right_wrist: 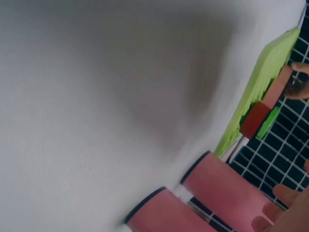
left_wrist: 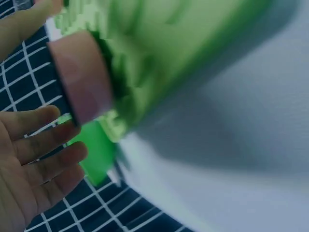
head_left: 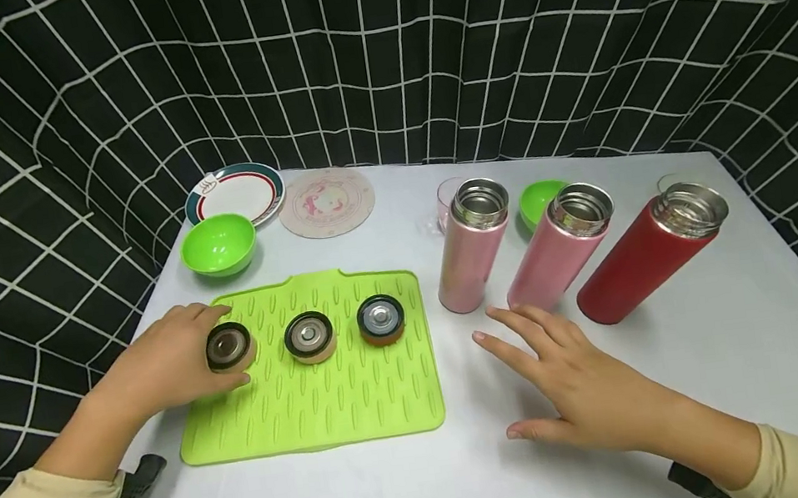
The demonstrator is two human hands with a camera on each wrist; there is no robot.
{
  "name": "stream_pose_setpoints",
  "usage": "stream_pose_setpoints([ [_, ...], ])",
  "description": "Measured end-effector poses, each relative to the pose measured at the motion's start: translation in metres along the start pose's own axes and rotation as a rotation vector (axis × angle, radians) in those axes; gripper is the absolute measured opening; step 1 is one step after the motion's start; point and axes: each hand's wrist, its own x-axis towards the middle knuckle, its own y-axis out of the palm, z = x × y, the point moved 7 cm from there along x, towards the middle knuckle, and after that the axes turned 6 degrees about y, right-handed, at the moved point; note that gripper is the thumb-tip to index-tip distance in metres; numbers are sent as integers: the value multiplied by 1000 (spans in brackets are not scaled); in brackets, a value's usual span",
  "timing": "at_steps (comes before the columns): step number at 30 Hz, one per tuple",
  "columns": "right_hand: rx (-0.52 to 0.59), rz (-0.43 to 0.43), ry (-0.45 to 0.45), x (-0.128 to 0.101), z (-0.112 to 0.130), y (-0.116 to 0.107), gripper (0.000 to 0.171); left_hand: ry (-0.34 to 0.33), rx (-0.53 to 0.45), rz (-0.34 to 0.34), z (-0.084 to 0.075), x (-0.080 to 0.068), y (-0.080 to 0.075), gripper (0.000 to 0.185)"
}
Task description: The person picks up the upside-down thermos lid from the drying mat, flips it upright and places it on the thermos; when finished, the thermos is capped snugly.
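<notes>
On the green ribbed mat [head_left: 315, 416], three bottle lids lie with their undersides up. The left lid [head_left: 229, 347] sits between the thumb and fingers of my left hand [head_left: 173, 359]. In the left wrist view those fingers [left_wrist: 43, 169] are spread beside its pink wall, not closed round it. A middle lid [head_left: 309, 336] and a right lid [head_left: 381, 319] with a red wall lie farther along the mat. My right hand [head_left: 575, 381] is spread above the table near the lidless pink bottles, a left one [head_left: 471, 252] and a middle one [head_left: 554, 254]. A lidless red bottle [head_left: 643, 259] stands farther right.
At the back left are a green bowl [head_left: 219, 247], a rimmed plate [head_left: 240, 194] and a round pink-printed mat [head_left: 327, 201]. Behind the bottles show a second green bowl [head_left: 537, 201] and a clear glass [head_left: 446, 192]. Black grid cloth [head_left: 359, 61] surrounds the white table [head_left: 400, 484].
</notes>
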Motion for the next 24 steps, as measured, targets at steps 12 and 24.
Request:
stream_pose_setpoints([
  [12, 11, -14, -37, 4, -1, 5, 92, -53, -64, 25, 17, 0, 13, 52],
  [24, 247, -11, 29, 17, -2, 6, 96, -5, -47, 16, -8, 8, -5, 49],
])
